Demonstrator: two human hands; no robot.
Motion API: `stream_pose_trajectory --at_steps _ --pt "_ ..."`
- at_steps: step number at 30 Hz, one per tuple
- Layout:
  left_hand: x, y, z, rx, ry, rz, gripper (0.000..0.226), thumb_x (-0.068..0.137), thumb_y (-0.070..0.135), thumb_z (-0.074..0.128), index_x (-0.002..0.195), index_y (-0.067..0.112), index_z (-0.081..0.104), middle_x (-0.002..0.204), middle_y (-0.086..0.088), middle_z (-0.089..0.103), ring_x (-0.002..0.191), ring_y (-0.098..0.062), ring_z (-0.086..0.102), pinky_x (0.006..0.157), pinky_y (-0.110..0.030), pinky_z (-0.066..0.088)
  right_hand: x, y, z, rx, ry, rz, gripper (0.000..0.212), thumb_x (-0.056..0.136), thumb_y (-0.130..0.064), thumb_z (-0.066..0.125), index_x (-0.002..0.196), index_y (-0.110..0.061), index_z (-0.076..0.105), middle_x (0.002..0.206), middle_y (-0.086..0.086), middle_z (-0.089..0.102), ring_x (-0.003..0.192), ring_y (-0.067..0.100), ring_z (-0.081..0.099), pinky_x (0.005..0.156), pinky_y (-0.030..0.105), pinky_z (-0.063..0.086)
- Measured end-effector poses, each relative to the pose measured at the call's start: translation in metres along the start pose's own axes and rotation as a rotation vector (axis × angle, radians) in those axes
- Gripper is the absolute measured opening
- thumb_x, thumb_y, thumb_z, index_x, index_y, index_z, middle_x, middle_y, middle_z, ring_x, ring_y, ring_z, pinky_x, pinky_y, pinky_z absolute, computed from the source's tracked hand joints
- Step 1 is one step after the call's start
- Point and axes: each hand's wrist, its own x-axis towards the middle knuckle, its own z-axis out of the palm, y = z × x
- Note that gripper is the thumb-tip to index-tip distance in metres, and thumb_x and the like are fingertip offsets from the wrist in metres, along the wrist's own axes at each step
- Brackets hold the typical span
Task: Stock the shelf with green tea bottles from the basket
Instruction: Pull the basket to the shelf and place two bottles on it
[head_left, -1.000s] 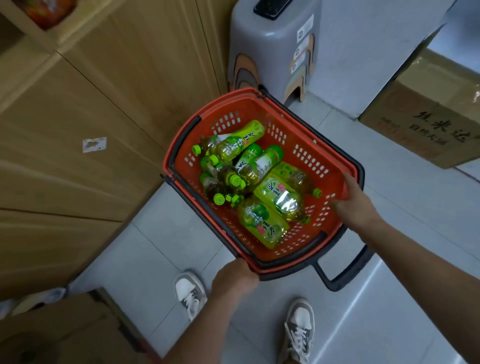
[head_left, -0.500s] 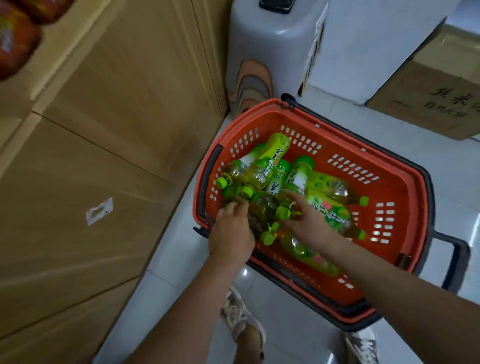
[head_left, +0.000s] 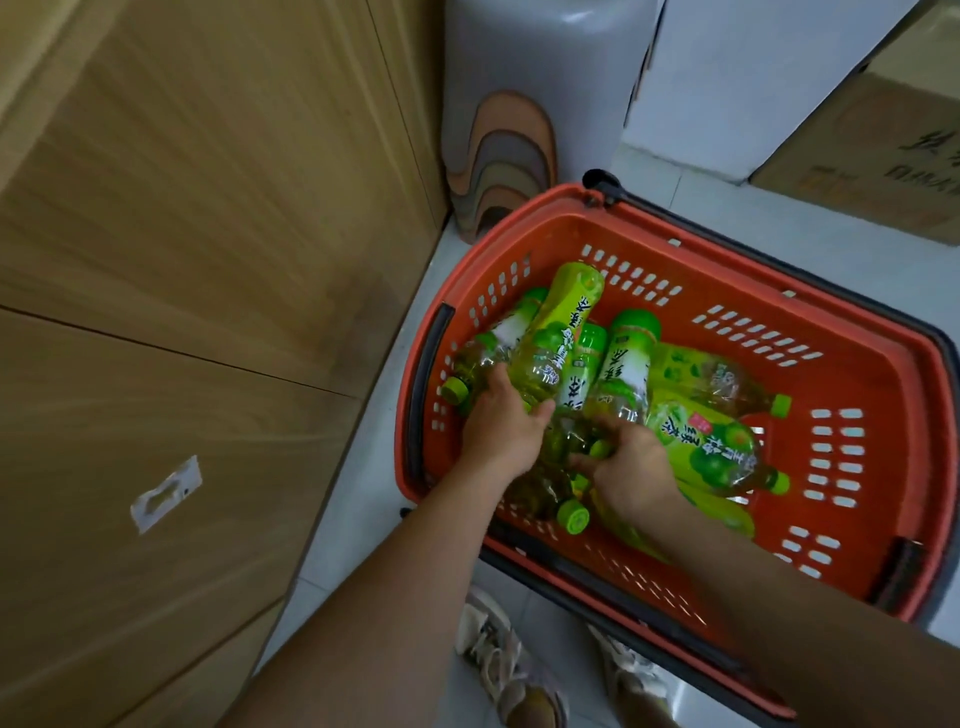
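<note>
An orange plastic basket (head_left: 862, 374) with black handles stands on the floor and holds several green tea bottles with green caps, lying in a heap. My left hand (head_left: 501, 426) reaches in at the left side and grips a bottle (head_left: 550, 332) near its neck. My right hand (head_left: 631, 467) is in the middle of the heap, its fingers curled round the neck end of another bottle (head_left: 621, 374). Two larger bottles (head_left: 701, 441) lie to the right of my hands. No shelf opening shows in this view.
A wooden cabinet front (head_left: 182, 312) fills the left side. A grey bin (head_left: 535, 93) stands behind the basket, with a cardboard box (head_left: 883, 161) at the far right. My shoes (head_left: 509, 670) are on the tiled floor just below the basket.
Both hands left the basket rim and reached in among the bottles. The view dropped closer to the basket, and each hand now closes on a bottle.
</note>
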Motion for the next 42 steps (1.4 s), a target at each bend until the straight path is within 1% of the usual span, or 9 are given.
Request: stream_pose_trajectory --at_steps 6,10,13,17,21,24,29,34,42 --pt "-0.017 0.027 -0.017 0.033 0.199 0.049 0.043 0.095 0.029 0.053 0.135 0.019 0.042 0.122 -0.002 0.060 0.112 -0.022 0.059 0.086 -0.029 0.043 -0.024 -0.024 -0.027 -0.057 0.067 -0.163 0.047 0.085 -0.025 0.069 0.129 -0.013 0.059 0.114 0.015 0.059 0.098 0.029 0.062 0.090 0.032 0.049" --pt "-0.056 0.065 -0.074 0.093 0.442 0.129 0.038 0.089 0.031 0.058 0.123 0.017 0.060 0.113 -0.006 0.067 0.104 -0.024 0.060 0.085 -0.030 0.044 -0.057 -0.052 -0.077 -0.153 0.120 -0.303 0.036 0.092 -0.028 0.060 0.124 -0.015 0.062 0.097 0.008 0.049 0.071 0.017 0.053 0.067 0.026 0.042" --pt "-0.118 0.082 -0.125 0.048 0.551 0.112 0.033 0.082 0.032 0.063 0.111 0.018 0.068 0.096 -0.006 0.072 0.091 -0.025 0.064 0.077 -0.033 0.052 -0.095 -0.081 -0.125 -0.198 0.138 -0.391 0.035 0.092 -0.029 0.059 0.124 -0.016 0.062 0.095 0.008 0.052 0.067 0.010 0.046 0.061 0.020 0.033" --pt "-0.206 0.094 -0.167 -0.031 0.667 0.082 0.032 0.081 0.031 0.066 0.111 0.018 0.068 0.095 -0.006 0.072 0.089 -0.026 0.065 0.077 -0.035 0.052 -0.153 -0.117 -0.180 -0.261 0.146 -0.535 0.035 0.089 -0.029 0.062 0.123 -0.021 0.064 0.089 0.007 0.052 0.074 0.014 0.044 0.067 0.022 0.030" --pt "-0.334 0.113 -0.218 -0.078 0.827 0.074 0.027 0.082 0.026 0.067 0.108 0.021 0.065 0.090 0.001 0.065 0.084 -0.020 0.060 0.073 -0.028 0.044 -0.240 -0.173 -0.242 -0.253 0.165 -0.767 0.029 0.086 -0.021 0.068 0.114 -0.020 0.069 0.074 -0.012 0.038 0.080 0.019 0.046 0.073 0.026 0.034" --pt "-0.416 0.109 -0.247 -0.062 0.960 0.137 0.026 0.081 0.032 0.057 0.105 0.021 0.060 0.100 -0.001 0.062 0.092 -0.019 0.057 0.079 -0.033 0.045 -0.296 -0.215 -0.260 -0.268 0.130 -0.951 0.027 0.084 -0.021 0.070 0.112 -0.020 0.069 0.082 -0.003 0.049 0.081 0.024 0.054 0.074 0.028 0.037" --pt "-0.506 0.078 -0.283 0.084 1.138 0.120 0.030 0.086 0.037 0.050 0.109 0.019 0.058 0.098 0.000 0.056 0.086 -0.012 0.050 0.070 -0.027 0.035 -0.365 -0.275 -0.235 -0.262 0.032 -1.177 0.027 0.083 -0.017 0.071 0.111 -0.018 0.069 0.088 0.003 0.054 0.085 0.025 0.056 0.072 0.023 0.033" --pt "-0.554 0.012 -0.295 0.114 1.206 -0.012 0.029 0.093 0.024 0.054 0.120 0.013 0.055 0.105 0.000 0.052 0.084 -0.007 0.046 0.062 -0.017 0.029 -0.422 -0.310 -0.161 -0.205 -0.008 -1.305 0.029 0.086 -0.013 0.067 0.114 -0.018 0.067 0.107 0.010 0.064 0.097 0.031 0.061 0.085 0.037 0.047" --pt "-0.549 -0.101 -0.312 0.200 1.196 -0.150 0.032 0.095 0.022 0.053 0.124 0.011 0.052 0.110 -0.008 0.055 0.091 -0.025 0.058 0.074 -0.035 0.045 -0.453 -0.342 -0.020 -0.212 -0.105 -1.388 0.027 0.088 -0.003 0.058 0.113 -0.013 0.065 0.115 0.008 0.060 0.105 0.025 0.056 0.091 0.031 0.043"
